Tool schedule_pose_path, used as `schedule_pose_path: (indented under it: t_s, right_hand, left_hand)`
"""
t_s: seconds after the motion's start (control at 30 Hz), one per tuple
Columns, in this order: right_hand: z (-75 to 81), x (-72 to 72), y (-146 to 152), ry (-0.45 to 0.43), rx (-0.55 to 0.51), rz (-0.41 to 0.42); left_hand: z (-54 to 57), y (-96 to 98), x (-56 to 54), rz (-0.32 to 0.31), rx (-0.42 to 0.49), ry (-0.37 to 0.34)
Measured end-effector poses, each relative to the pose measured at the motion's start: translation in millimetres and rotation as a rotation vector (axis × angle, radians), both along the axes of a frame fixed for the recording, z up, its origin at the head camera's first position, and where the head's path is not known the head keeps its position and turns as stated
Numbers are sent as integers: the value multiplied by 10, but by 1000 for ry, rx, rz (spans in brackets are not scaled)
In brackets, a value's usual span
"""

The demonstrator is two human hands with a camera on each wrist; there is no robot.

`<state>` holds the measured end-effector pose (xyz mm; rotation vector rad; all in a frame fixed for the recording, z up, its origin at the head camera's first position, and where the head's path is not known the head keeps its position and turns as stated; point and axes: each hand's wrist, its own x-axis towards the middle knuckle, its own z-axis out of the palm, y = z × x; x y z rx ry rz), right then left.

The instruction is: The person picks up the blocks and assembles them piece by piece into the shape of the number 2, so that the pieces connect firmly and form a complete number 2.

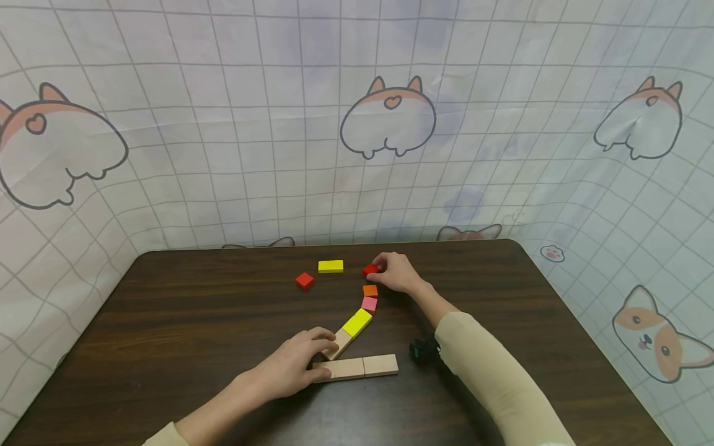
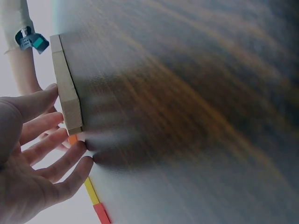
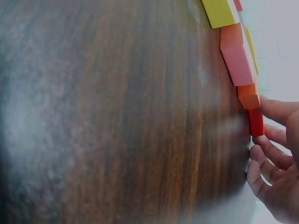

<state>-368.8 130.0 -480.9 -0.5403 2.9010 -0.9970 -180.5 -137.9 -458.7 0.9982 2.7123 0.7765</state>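
Note:
At the back of the table my right hand (image 1: 397, 272) pinches a red block (image 1: 370, 270) between thumb and fingers. Just in front of it an orange block (image 1: 370, 291), a pink block (image 1: 369, 304) and a yellow block (image 1: 357, 323) form a curved line. That line runs on to a plain wooden block (image 1: 338, 344), on which the fingers of my left hand (image 1: 295, 362) rest. My left thumb touches the left end of a straight row of plain wooden blocks (image 1: 357, 368). In the left wrist view the left fingers (image 2: 70, 161) are spread and loosely bent.
Behind the curve, to the left, lie another red block (image 1: 304, 280) and another yellow block (image 1: 331, 266). A small black device (image 1: 423, 350) is at the right sleeve (image 1: 485, 365). The dark wooden table (image 1: 167, 322) ends at a patterned cloth wall (image 1: 251, 155).

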Motion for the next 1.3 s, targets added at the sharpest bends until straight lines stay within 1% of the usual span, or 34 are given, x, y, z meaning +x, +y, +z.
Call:
schedule_pose_path:
  t_s: [0.37, 0.57, 0.83, 1.13, 1.3]
  right_hand:
    - [18, 29, -57, -8, -7, -22]
    - [44, 58, -109, -15, -15, -16]
    - [40, 84, -173, -22, -24, -3]
    - [83, 144, -254, -12, -5, 14]
    - [72, 152, -266, -33, 37, 15]
  left_hand:
    - [0, -2, -3, -5, 2, -3]
    - [-10, -3, -8, -7, 4, -1]
    - [-11, -3, -7, -7, 8, -5]
    - [1, -9, 5, -6, 11, -8]
    - [-1, -9, 6, -9, 8, -3]
